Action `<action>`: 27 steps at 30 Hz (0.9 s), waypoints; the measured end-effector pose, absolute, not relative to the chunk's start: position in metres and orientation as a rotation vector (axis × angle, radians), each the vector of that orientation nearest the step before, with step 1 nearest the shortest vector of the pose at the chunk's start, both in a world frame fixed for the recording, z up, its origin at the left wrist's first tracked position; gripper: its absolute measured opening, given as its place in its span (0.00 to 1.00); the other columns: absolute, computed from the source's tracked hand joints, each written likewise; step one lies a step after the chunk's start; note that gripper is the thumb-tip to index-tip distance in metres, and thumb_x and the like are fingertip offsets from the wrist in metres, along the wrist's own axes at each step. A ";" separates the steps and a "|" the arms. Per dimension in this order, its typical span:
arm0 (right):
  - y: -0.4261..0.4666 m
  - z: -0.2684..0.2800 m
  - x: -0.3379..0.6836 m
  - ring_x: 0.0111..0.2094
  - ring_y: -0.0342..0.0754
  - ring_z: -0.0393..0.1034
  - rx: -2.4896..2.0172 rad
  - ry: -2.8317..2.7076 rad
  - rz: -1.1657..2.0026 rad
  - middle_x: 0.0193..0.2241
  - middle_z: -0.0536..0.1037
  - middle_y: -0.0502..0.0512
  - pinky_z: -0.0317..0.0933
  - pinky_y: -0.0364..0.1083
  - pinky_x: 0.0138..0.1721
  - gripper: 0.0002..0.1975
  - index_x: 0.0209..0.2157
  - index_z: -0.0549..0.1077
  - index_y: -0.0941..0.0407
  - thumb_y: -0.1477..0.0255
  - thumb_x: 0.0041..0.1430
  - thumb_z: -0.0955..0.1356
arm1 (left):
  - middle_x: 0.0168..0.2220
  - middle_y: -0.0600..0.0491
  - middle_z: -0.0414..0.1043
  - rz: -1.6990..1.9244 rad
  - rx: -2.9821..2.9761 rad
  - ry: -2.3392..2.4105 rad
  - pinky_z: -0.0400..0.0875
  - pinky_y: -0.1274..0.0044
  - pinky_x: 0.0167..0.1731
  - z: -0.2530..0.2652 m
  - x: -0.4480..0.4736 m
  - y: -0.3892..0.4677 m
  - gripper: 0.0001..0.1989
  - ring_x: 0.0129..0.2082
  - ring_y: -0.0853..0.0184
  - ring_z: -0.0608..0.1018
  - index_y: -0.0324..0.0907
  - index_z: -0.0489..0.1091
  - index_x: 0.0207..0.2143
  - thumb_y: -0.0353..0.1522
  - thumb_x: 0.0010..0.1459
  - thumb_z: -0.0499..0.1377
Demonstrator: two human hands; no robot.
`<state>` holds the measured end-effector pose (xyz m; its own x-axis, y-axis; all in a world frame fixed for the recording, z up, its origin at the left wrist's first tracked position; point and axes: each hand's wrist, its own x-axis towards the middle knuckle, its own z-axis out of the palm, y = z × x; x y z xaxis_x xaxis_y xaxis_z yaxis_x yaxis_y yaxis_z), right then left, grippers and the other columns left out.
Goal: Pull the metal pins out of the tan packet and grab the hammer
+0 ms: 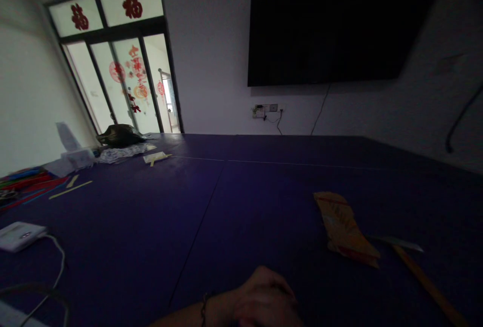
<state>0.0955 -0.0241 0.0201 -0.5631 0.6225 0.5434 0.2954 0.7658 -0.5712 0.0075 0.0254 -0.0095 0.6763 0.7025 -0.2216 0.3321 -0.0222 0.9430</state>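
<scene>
My left hand, with a dark bracelet at the wrist, lies at the bottom edge of the view with its fingers curled. What is inside the curl is hidden. Just below and against it, dim and mostly out of frame, are what look like my right hand's fingers; their grip does not show clearly. To the right lies a flattened orange-brown packet with red bands. Beside it is a tool with a wooden handle and a thin metal blade. Both hands are apart from these things.
The dark blue table has a seam. At left are a white device with a cable, red strips, yellow strips, a small white pad and a dark bag. A television hangs ahead.
</scene>
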 end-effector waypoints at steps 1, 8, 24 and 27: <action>-0.014 0.026 0.108 0.32 0.46 0.70 -0.762 -2.124 0.514 0.34 0.74 0.54 0.65 0.48 0.34 0.12 0.39 0.70 0.57 0.65 0.61 0.61 | 0.24 0.50 0.73 0.357 1.629 0.876 0.63 0.81 0.17 -0.008 0.008 0.026 0.15 0.22 0.68 0.69 0.36 0.77 0.29 0.31 0.53 0.50; 0.048 0.035 0.242 0.29 0.55 0.69 -1.886 -1.008 -0.069 0.27 0.75 0.62 0.60 0.49 0.30 0.21 0.28 0.69 0.57 0.59 0.57 0.53 | 0.18 0.58 0.66 0.422 1.471 0.854 0.57 0.86 0.17 -0.016 0.011 0.021 0.07 0.13 0.79 0.62 0.34 0.74 0.29 0.28 0.49 0.57; 0.061 -0.016 0.274 0.44 0.75 0.60 -2.352 -1.024 -0.183 0.42 0.67 0.80 0.55 0.61 0.40 0.34 0.46 0.64 0.72 0.53 0.53 0.59 | 0.18 0.59 0.65 0.424 1.520 0.864 0.55 0.84 0.18 -0.017 0.011 0.016 0.06 0.14 0.79 0.62 0.35 0.72 0.28 0.29 0.49 0.57; 0.063 -0.017 0.280 0.43 0.76 0.61 -2.390 -1.008 -0.109 0.42 0.68 0.80 0.56 0.60 0.39 0.37 0.47 0.64 0.73 0.51 0.51 0.60 | 0.18 0.59 0.65 0.440 1.530 0.864 0.55 0.84 0.18 -0.016 0.011 0.016 0.05 0.14 0.79 0.62 0.34 0.71 0.27 0.28 0.49 0.56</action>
